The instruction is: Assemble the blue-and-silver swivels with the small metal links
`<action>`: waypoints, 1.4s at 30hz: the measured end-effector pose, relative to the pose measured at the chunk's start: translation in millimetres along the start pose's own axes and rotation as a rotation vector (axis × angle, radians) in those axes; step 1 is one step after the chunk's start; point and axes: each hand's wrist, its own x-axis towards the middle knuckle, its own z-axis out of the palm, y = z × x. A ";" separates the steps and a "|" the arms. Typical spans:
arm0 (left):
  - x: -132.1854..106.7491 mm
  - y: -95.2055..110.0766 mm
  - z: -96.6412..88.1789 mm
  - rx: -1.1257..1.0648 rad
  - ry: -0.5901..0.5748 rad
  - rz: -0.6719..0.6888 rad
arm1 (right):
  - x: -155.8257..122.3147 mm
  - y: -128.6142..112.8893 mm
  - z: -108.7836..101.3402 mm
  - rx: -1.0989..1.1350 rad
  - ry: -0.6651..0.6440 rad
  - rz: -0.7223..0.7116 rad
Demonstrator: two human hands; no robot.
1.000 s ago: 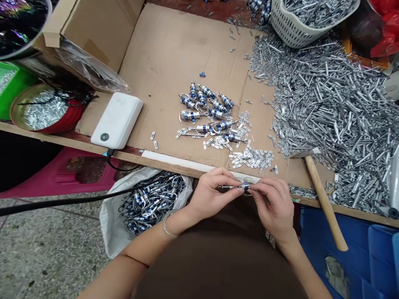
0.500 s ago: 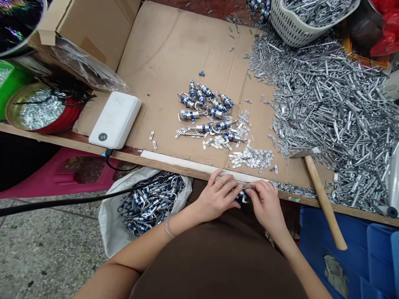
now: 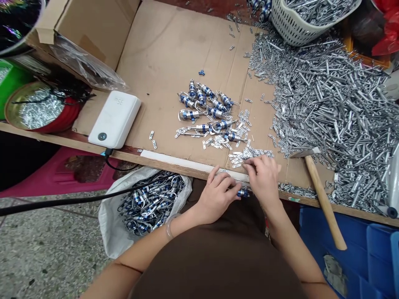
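My left hand is at the table's front edge, fingers closed around a blue-and-silver metal fitting, which is partly hidden below the edge. Just to its right, my right hand reaches over the edge to the loose pile of small flat two-hole metal plates. Its thumb and forefinger are pinched at the near side of that pile; whatever is between them is too small to make out. Farther back on the cardboard lies a group of similar blue-and-silver fittings. A white strip runs along the edge beside my left hand.
A hammer lies across the edge at right, before a large heap of metal rods. A white power bank with a black cable stands at left. Below the edge, a white sack holds finished-looking fittings. A white basket stands behind.
My right hand has moved up and away from the fitting to the plate pile. My left hand stays at the edge with the fitting.
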 end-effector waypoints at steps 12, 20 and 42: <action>-0.5 -3.8 2.3 -0.159 0.137 0.011 | -46.5 8.5 -13.5 0.186 -0.231 -0.217; 0.1 -2.8 0.8 -0.152 0.131 -0.008 | -58.6 -3.0 -4.8 0.319 -0.033 -0.015; 1.5 -1.8 -2.0 -0.081 0.075 0.013 | -20.7 90.4 -33.1 -0.208 0.375 0.458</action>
